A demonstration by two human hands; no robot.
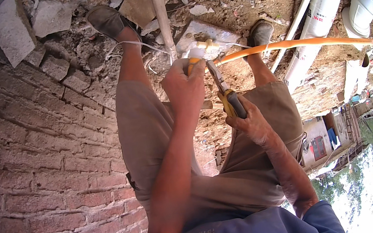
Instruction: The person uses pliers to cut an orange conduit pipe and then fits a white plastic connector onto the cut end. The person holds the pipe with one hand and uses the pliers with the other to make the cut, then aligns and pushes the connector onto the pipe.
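My left hand (183, 85) is closed around the end of an orange hose (282, 45), beside a white plastic piece (196, 52). My right hand (251, 122) grips a pair of pliers (228, 95) with yellow and dark handles. The jaws point up and left, close to the hose by my left fingers; whether they touch it I cannot tell. Just beyond my left hand is a small brass-coloured fitting (207, 44), in front of a flat pale slab (207, 30). From my left hand the hose runs off to the right.
A brick wall (61, 185) fills the left side. A wooden pole (160, 13) stands ahead, near broken stone slabs (12, 32) and rubble. White plastic pipes (321, 12) lie at the right, with a pipe elbow (358, 16) beside them. My feet rest on rough earth.
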